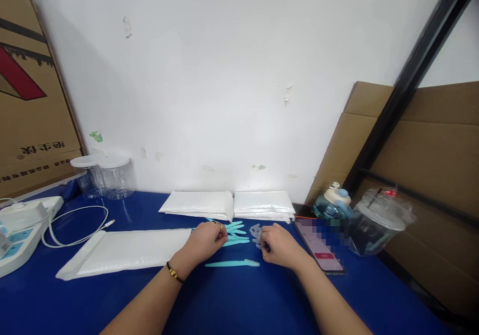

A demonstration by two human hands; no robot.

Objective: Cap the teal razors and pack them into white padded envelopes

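Just below the frame's centre lie the razors [236, 228] and caps [255, 231]; our left hand [208, 238] and right hand [279, 243] curl there, fingers' grip we cannot tell; we should pinch singly, lightly.

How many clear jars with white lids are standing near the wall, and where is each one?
2. The left jar stands at the back left of the blue table, nearer the cardboard box; the right jar stands just right of it.
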